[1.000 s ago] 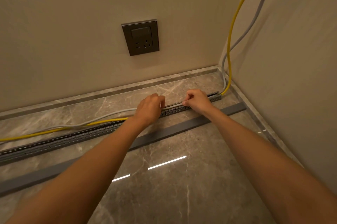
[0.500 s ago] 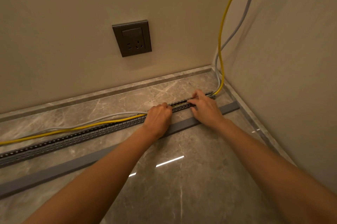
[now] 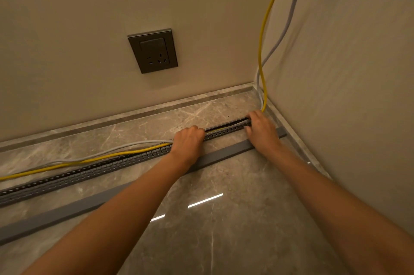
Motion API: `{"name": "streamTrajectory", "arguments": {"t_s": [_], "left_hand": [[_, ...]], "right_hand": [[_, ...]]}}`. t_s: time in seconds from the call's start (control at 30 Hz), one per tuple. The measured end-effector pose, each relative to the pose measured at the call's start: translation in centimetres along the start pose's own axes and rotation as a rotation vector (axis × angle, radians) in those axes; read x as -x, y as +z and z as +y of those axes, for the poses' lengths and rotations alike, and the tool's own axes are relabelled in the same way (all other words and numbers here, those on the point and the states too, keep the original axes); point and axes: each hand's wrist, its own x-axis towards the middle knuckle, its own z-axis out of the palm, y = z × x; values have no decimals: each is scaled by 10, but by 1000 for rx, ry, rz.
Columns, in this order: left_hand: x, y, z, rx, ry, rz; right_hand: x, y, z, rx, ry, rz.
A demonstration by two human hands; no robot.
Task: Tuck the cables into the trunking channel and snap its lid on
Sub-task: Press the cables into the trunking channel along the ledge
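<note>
A grey slotted trunking channel (image 3: 89, 170) runs across the marble floor from lower left to the right corner. A yellow cable (image 3: 94, 159) and a grey cable (image 3: 134, 145) drop down the corner and lie inside the channel between my hands. Left of my left hand both cables lie on the floor behind the channel. My left hand (image 3: 188, 143) has its fingers curled over the cables where they leave the channel. My right hand (image 3: 261, 131) presses down on the channel's right end with its fingers. The flat grey lid (image 3: 67, 209) lies on the floor in front of the channel.
A dark wall socket (image 3: 153, 50) sits on the back wall above the floor. The right wall (image 3: 347, 95) meets the back wall just past the channel's end. A stone skirting strip (image 3: 134, 115) runs along both walls.
Both hands have lowered onto the channel. My right hand slid right to the channel's end. The cable stretch between my hands now lies inside the channel.
</note>
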Motion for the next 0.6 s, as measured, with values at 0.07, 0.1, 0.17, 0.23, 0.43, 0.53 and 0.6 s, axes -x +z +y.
{"name": "streamTrajectory", "arguments": {"t_s": [0.07, 0.1, 0.17, 0.23, 0.43, 0.53, 0.6], "left_hand": [[-3, 0, 1, 2, -6, -7], [-4, 0, 2, 6, -10, -11], [-5, 2, 2, 24, -18, -18], [-6, 4, 2, 50, -27, -9], [3, 8, -14, 277, -18, 98], [16, 5, -32, 365, -76, 179], [25, 4, -48, 403, -165, 219]], "right_hand": [[-5, -2, 2, -37, 30, -15], [-7, -3, 3, -54, 49, -23], [-11, -4, 6, -65, 76, -53], [-14, -7, 6, -42, 73, -99], [-5, -7, -20, 117, -56, 41], [-2, 3, -46, 45, -144, -16], [-1, 10, -65, -20, -193, -89]]}}
